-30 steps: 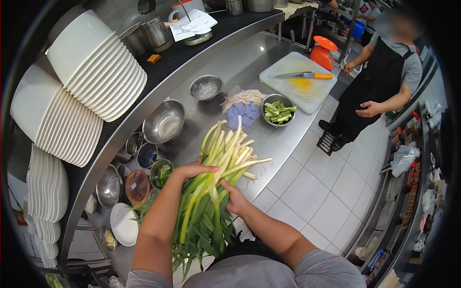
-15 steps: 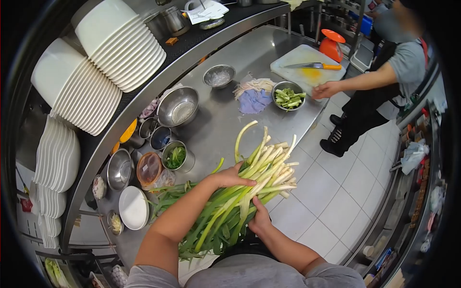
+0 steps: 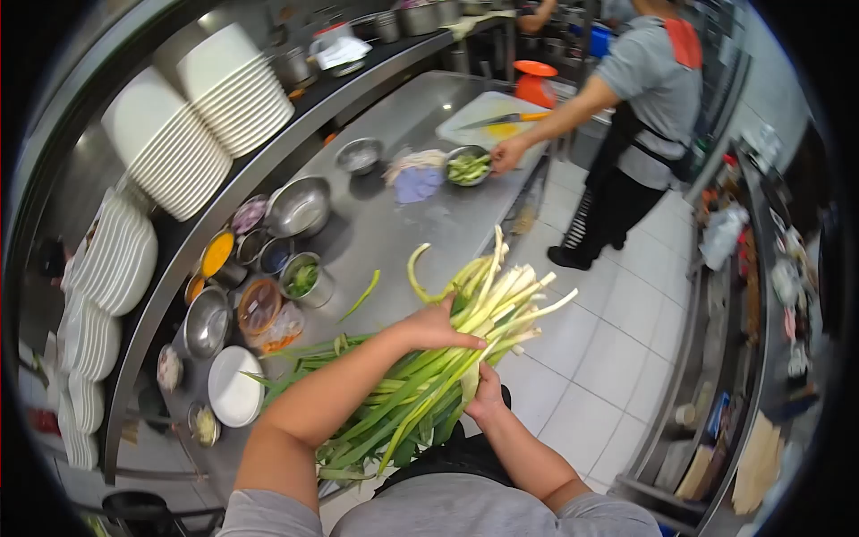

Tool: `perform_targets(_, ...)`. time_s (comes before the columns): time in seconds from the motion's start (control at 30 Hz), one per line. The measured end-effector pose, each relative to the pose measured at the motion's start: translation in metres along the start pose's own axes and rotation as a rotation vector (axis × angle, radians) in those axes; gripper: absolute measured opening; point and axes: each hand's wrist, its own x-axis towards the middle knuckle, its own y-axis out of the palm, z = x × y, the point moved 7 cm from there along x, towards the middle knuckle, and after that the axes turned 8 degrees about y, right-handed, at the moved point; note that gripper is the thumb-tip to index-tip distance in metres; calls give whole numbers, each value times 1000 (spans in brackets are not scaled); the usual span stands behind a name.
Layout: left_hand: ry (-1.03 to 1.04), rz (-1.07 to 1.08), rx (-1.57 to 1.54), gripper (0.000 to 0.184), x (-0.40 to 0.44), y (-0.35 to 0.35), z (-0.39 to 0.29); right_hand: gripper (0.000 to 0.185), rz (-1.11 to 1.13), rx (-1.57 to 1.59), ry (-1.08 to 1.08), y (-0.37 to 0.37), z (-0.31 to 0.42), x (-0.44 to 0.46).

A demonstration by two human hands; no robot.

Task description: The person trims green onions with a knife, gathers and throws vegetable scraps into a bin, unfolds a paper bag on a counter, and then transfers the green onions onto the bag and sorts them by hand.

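Head view: spring onions [image 3: 492, 309] gathered, our left fingers [image 3: 467, 340] and right fingers [image 3: 489, 378] clasping them; beyond, one stalk [image 3: 361, 297] lies ungathered on the table [image 3: 385, 233].

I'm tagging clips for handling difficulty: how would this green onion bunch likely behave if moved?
The green onion bunch would probably sag at its leafy ends, which spread loosely and bend. The pale ends look stiffer, most extending fairly straight past the left hand and right hand. Single stalks might slip out, since no tie is visible around them.
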Motion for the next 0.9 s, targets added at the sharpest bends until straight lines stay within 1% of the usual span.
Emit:
perform_targets(0.07,98,-53,142,134,4,-5,-52,56,2,34,-71,23,24,-29)
perform_targets(0.1,145,-42,163,132,1,-6,-90,59,90,58,-96,44,40,-52)
perform_targets(0.13,220,-47,206,131,6,-2,-120,60,132,56,-142,50,55,-69)
perform_targets(0.17,300,-48,214,130,8,6,-154,60,241,101,-177,57,69,-91)
perform_targets(0.2,328,0,273,127,7,15,-194,58,211,140,-238,54,84,-107)
perform_targets(0.23,427,33,271,124,10,29,-235,56,246,184,-351,42,102,-118)
perform_targets(0.27,487,87,250,122,5,46,-283,56,237,224,-452,44,122,-146)
perform_targets(0.3,486,59,398,123,-5,60,-317,57,262,221,-521,55,130,-186)
perform_targets(0.37,621,113,532,126,-7,99,-385,59,413,219,-639,52,158,-246)
perform_targets(0.4,687,143,598,127,-9,126,-423,59,415,221,-695,45,172,-280)
perform_targets(0.47,821,237,660,129,-3,196,-506,59,431,263,-886,18,213,-365)
perform_targets(0.5,929,255,746,130,4,234,-540,59,419,274,-997,1,227,-408)
perform_targets(0.57,976,376,835,131,-8,318,-609,60,323,364,-1162,-49,245,-490)
perform_targets(0.63,1119,483,885,127,-33,392,-671,59,166,380,-1367,-87,252,-570)
perform_targets(0.67,1213,524,904,129,-46,428,-698,58,212,416,-1457,-101,254,-608)
perform_targets(0.7,1306,565,919,130,-62,460,-723,63,200,409,-1550,-114,253,-647)
perform_targets(0.77,1411,633,996,133,-95,515,-768,65,118,443,-1778,-129,250,-715)
perform_targets(0.8,1488,668,1017,131,-112,539,-787,66,134,400,-1882,-134,248,-747)
perform_targets(0.83,1509,691,1026,131,-125,560,-804,67,150,362,-1984,-139,246,-774)
perform_targets(0.87,1612,736,1038,130,-143,580,-820,67,57,364,-2052,-150,247,-795)
perform_targets(0.9,1714,780,1048,129,-160,597,-834,67,51,381,-2078,-158,250,-814)
